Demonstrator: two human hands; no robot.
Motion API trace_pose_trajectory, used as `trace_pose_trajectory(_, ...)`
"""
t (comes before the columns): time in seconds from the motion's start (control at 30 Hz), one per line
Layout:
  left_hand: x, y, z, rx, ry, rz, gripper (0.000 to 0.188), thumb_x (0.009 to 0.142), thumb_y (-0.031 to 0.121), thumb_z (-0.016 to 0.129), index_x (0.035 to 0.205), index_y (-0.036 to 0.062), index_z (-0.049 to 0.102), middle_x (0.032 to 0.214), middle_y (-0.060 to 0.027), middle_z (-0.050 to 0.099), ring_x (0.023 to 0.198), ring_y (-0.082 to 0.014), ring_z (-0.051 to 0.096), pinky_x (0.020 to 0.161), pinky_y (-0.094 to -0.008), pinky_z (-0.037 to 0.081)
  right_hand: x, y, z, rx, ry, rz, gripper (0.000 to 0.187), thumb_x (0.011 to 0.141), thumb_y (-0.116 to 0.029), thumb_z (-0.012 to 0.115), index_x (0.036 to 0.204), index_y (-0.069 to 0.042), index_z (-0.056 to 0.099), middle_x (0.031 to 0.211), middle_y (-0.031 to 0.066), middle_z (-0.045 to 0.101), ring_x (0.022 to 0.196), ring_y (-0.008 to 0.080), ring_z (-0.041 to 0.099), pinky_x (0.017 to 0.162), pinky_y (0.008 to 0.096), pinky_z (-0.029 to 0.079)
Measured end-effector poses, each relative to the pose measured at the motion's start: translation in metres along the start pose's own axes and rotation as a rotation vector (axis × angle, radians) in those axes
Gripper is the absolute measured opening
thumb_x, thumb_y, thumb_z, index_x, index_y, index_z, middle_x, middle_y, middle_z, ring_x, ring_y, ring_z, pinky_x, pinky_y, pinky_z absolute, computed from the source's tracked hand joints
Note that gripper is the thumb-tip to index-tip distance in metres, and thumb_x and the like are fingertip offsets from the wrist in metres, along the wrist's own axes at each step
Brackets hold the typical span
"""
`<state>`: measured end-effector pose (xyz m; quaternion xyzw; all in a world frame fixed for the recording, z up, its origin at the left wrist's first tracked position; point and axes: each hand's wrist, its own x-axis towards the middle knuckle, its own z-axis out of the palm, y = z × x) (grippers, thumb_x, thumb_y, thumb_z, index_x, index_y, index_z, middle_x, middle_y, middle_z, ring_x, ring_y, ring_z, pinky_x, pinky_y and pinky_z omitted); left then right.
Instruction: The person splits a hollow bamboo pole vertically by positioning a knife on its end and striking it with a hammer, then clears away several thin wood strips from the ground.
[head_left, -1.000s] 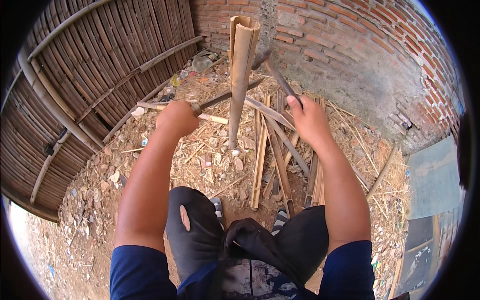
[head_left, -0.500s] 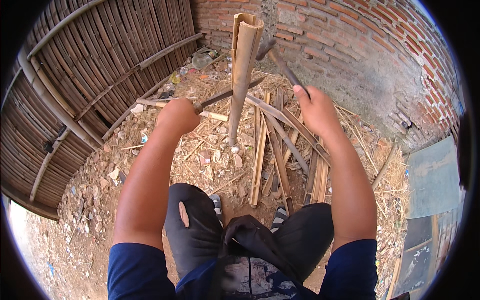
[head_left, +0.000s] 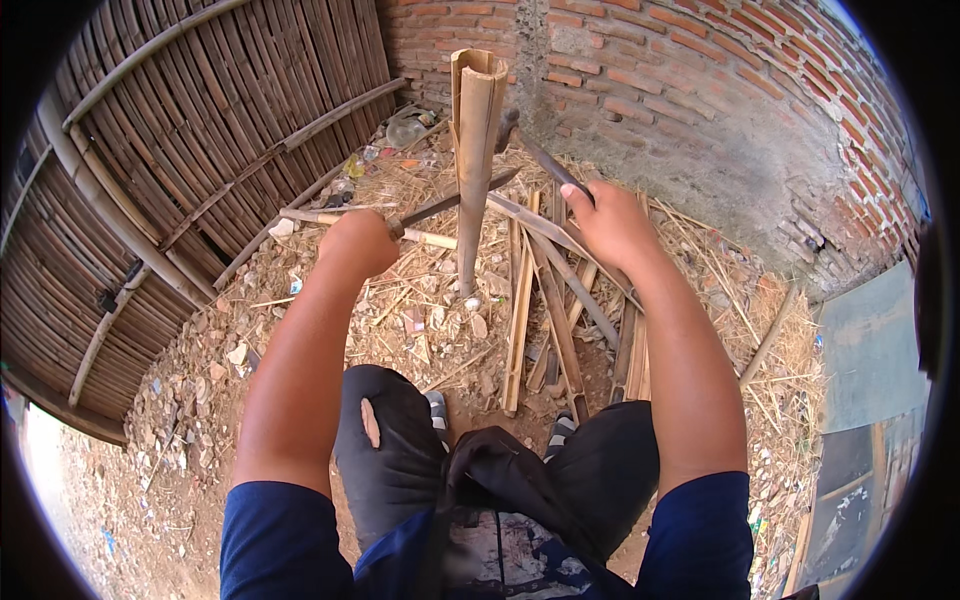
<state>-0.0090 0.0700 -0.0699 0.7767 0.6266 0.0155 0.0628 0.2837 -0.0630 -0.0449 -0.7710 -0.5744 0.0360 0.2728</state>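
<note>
A length of bamboo stands upright on the ground in front of me, its top hollow and a split running down its side. My left hand is closed round the handle of a machete. The machete's blade runs across the bamboo through the split, and its tip sticks out on the right. In my right hand is a hammer, gripped by its dark handle. The hammer's head is close beside the bamboo, above the blade's tip; I cannot tell whether it touches.
Split bamboo strips lie piled right of centre, in front of my feet. A slatted bamboo wall rises on the left, and a brick wall at the back and right. Stones, straw and litter cover the ground; grey sheets stand at right.
My right hand has swung the hammer down and to the left, bringing its head closer to the bamboo. The left hand keeps its grip on the machete. My view has shifted slightly.
</note>
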Motion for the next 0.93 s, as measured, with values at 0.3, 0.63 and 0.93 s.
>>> trace_pose_trajectory(0.3, -0.004, 0.009, -0.001, 0.008, 0.027, 0.042, 0.040, 0.086, 0.038, 0.074, 0.110, 0.0058, 0.074, 0.108, -0.0174, 0.075, 0.102, -0.0344, 0.072, 0.089, -0.0450, 0.058, -0.035, 0.026, 0.075, -0.007, 0.084, 0.039, 0.045, 0.108, -0.044, 0.049, 0.098, -0.001, 0.057, 0.087, 0.0241, 0.067, 0.081, 0.0428, 0.068, 0.072, 0.0546, 0.049)
trace_pose_trajectory(0.63, 0.005, 0.003, -0.001, 0.038, 0.016, 0.039, 0.042, 0.087, 0.037, 0.073, 0.110, 0.0019, 0.074, 0.108, -0.0197, 0.075, 0.102, -0.0359, 0.072, 0.090, -0.0446, 0.058, -0.016, 0.001, 0.017, 0.378, 0.331, 0.060, 0.050, 0.108, -0.046, 0.044, 0.098, 0.000, 0.062, 0.077, 0.0214, 0.066, 0.077, 0.0409, 0.067, 0.072, 0.0536, 0.051)
trace_pose_trajectory(0.93, 0.017, 0.005, -0.008, 0.080, -0.006, 0.026, 0.040, 0.087, 0.035, 0.072, 0.112, 0.0039, 0.075, 0.111, -0.0198, 0.075, 0.106, -0.0347, 0.071, 0.092, -0.0443, 0.057, 0.005, 0.027, 0.047, 0.097, -0.153, 0.078, 0.047, 0.106, -0.052, 0.049, 0.113, -0.007, 0.062, 0.079, 0.0186, 0.070, 0.076, 0.0317, 0.072, 0.070, 0.0517, 0.050)
